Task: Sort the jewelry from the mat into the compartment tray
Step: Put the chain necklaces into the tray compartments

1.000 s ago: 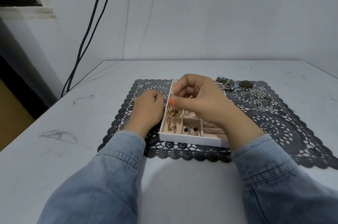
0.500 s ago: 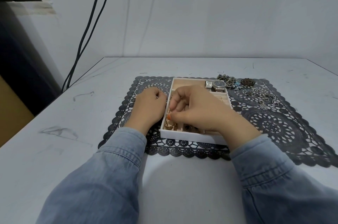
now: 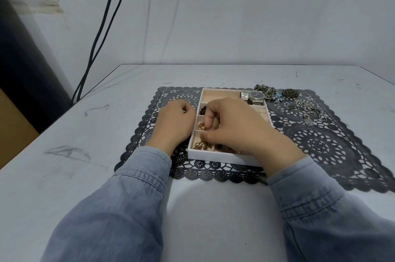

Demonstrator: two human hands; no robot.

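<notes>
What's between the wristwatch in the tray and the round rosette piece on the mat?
Head view: a tangle of silvery chains with turquoise beads lies on the mat between wristwatch and rosette piece.

Left hand (image 3: 174, 125) — loosely fisted, back upward; right hand (image 3: 235, 129) — arched leftward, thumb and fingers curled downward into a pinch

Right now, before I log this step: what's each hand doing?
Left hand: curled shut, nothing visibly held.
Right hand: pinching the gold chain in the tray.
</notes>
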